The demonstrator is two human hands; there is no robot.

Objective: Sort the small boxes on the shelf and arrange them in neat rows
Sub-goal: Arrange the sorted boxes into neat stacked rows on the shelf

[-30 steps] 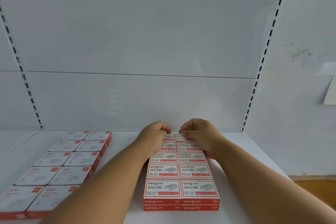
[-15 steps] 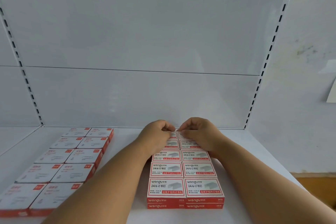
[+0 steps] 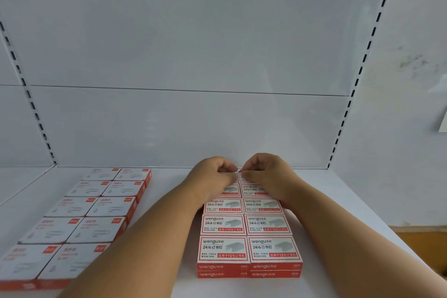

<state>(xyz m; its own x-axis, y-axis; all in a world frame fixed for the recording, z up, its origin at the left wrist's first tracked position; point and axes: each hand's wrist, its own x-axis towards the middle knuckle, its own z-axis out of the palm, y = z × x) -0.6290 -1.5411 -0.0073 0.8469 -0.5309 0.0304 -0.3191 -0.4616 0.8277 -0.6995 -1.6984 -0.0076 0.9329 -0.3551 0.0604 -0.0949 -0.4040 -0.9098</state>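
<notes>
Squaring the rearmost staple boxes (image 3: 242, 176) of the red double column (image 3: 249, 225), the left hand (image 3: 212, 176) and right hand (image 3: 263, 174) are curling their fingers onto those boxes' back edges. Left of this column, the paper-clip boxes (image 3: 82, 220) are already lying in neat pairs on the shelf (image 3: 338, 196); little seems left.

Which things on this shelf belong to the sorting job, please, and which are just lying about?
Job:
- staple boxes, stacked two high in two columns
- back boxes, where both hands work
- left hand
- right hand
- clip boxes, two columns at left
- shelf

Lying about:
- paper on the right wall
- slotted uprights
</notes>
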